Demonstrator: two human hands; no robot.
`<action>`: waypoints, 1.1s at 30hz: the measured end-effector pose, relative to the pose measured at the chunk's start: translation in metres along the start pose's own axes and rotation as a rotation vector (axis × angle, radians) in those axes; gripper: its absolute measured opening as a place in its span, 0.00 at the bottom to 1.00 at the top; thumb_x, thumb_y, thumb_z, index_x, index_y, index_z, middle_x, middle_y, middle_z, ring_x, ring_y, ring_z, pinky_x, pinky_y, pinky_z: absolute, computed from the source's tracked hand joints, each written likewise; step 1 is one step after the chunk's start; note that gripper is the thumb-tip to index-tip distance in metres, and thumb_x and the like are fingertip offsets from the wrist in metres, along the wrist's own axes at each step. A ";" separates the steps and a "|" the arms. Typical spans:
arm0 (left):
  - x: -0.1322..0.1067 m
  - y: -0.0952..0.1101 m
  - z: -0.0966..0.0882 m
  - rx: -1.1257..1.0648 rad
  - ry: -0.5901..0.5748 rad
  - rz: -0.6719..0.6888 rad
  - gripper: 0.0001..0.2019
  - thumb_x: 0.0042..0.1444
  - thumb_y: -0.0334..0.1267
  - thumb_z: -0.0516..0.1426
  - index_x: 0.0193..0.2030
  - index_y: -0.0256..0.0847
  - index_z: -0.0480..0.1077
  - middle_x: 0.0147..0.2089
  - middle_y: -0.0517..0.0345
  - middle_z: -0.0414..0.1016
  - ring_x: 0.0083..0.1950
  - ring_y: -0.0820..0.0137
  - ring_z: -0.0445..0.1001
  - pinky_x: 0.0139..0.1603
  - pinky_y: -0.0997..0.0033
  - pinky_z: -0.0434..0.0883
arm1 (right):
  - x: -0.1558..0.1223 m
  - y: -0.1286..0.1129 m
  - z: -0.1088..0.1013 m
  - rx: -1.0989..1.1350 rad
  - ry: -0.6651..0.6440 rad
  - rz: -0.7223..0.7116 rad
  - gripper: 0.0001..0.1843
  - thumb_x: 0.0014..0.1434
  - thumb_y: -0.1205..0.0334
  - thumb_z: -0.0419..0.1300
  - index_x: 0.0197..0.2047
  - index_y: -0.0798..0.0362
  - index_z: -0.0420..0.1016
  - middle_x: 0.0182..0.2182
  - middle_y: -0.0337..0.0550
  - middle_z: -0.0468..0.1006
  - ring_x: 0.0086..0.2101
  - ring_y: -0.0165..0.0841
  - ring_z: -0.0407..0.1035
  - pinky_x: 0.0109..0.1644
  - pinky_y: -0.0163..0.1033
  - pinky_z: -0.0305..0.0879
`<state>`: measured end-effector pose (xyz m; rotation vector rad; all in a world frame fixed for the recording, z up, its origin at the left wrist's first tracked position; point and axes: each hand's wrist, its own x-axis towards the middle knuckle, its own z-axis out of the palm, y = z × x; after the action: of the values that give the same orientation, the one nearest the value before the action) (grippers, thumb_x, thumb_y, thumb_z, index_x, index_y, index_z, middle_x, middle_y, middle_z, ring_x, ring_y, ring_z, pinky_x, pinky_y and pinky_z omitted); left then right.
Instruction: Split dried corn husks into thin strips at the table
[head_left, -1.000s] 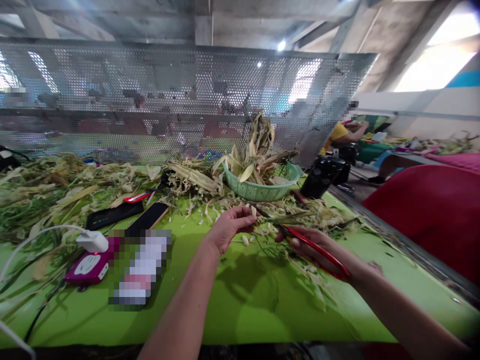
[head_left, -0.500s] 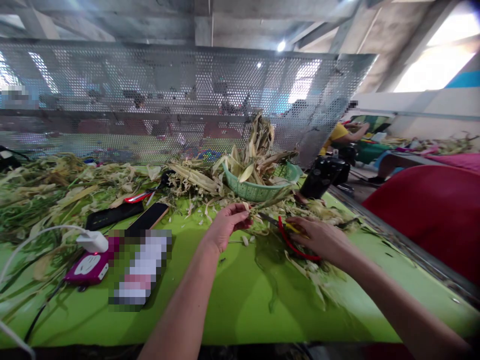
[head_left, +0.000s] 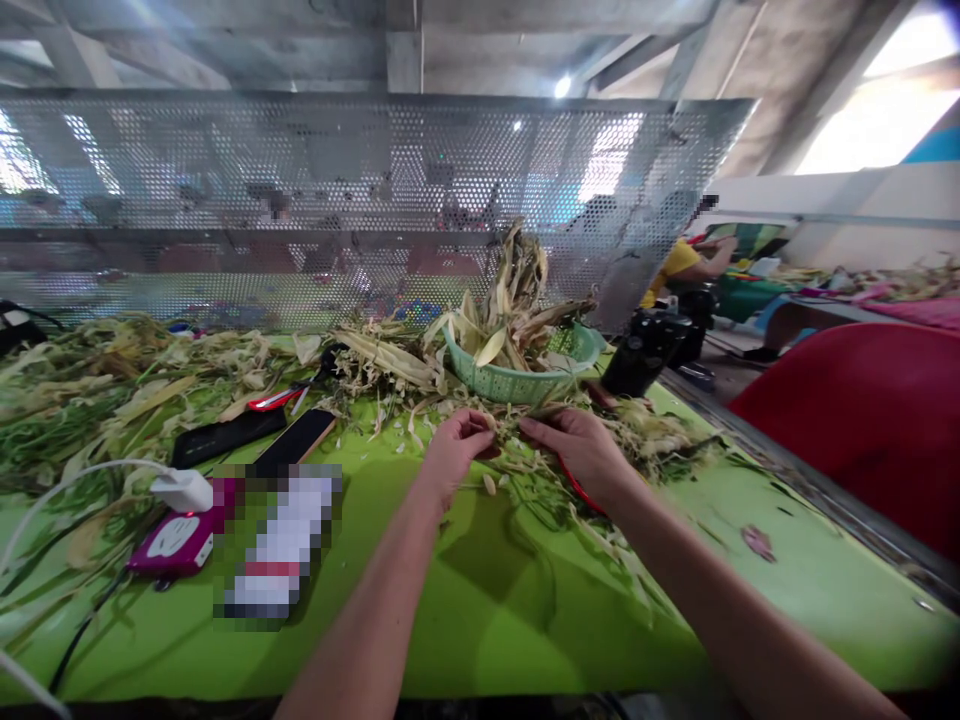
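My left hand (head_left: 455,447) and my right hand (head_left: 581,447) meet over a heap of pale husk scraps (head_left: 525,450) on the green table cover (head_left: 487,620). The left hand's fingers pinch a strip of husk. My right hand is closed, with the red handle of a pair of scissors (head_left: 576,487) showing under its palm; the blades are hidden. Just beyond my hands stands a mint green basket (head_left: 517,382) heaped with dry husks.
Green stalks and husks (head_left: 112,385) cover the left of the table. Two dark phones (head_left: 292,440), other red scissors (head_left: 276,396), a pink device with a white plug (head_left: 180,515), a black object (head_left: 643,350). A perforated metal screen (head_left: 337,200) at the back. Another person (head_left: 686,265) sits far right.
My right hand has moved left and forward with the scissors, from a spread-out pose to meet my left hand at the husk. The left hand stayed nearly in place.
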<state>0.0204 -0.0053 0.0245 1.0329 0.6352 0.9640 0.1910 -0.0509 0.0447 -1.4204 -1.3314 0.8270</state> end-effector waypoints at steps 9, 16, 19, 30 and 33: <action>0.001 0.000 -0.003 -0.109 -0.007 -0.037 0.19 0.55 0.48 0.60 0.48 0.37 0.71 0.39 0.51 0.77 0.37 0.68 0.77 0.40 0.67 0.72 | 0.009 0.003 0.003 0.222 0.126 0.002 0.17 0.46 0.48 0.69 0.28 0.55 0.78 0.24 0.40 0.77 0.23 0.28 0.62 0.29 0.35 0.57; 0.001 0.000 -0.005 0.065 0.063 0.038 0.15 0.52 0.36 0.62 0.47 0.37 0.71 0.38 0.52 0.77 0.38 0.69 0.76 0.47 0.63 0.72 | 0.005 -0.002 -0.011 0.204 -0.037 0.044 0.20 0.50 0.50 0.67 0.43 0.53 0.79 0.35 0.45 0.80 0.31 0.33 0.69 0.36 0.38 0.63; 0.001 0.000 -0.008 0.149 0.087 0.030 0.14 0.54 0.36 0.60 0.47 0.38 0.71 0.35 0.54 0.76 0.36 0.70 0.75 0.46 0.64 0.71 | 0.010 -0.007 -0.028 0.193 0.035 -0.021 0.22 0.53 0.49 0.65 0.50 0.49 0.76 0.43 0.45 0.79 0.43 0.39 0.71 0.47 0.41 0.64; -0.002 0.002 -0.008 0.192 0.080 -0.069 0.15 0.52 0.37 0.62 0.47 0.38 0.73 0.35 0.56 0.75 0.37 0.71 0.73 0.47 0.66 0.69 | 0.022 0.008 -0.029 -0.233 -0.437 0.007 0.14 0.53 0.51 0.63 0.34 0.54 0.79 0.29 0.40 0.78 0.32 0.36 0.70 0.37 0.38 0.63; -0.001 -0.002 -0.011 0.069 0.099 -0.120 0.14 0.49 0.36 0.63 0.44 0.36 0.73 0.33 0.56 0.75 0.34 0.72 0.73 0.44 0.68 0.69 | 0.024 0.014 -0.027 -0.267 -0.469 -0.009 0.11 0.53 0.54 0.63 0.31 0.54 0.78 0.25 0.38 0.75 0.28 0.33 0.67 0.33 0.36 0.60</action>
<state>0.0119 -0.0018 0.0187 1.0004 0.8082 0.8977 0.2245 -0.0313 0.0420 -1.4747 -1.8584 1.0487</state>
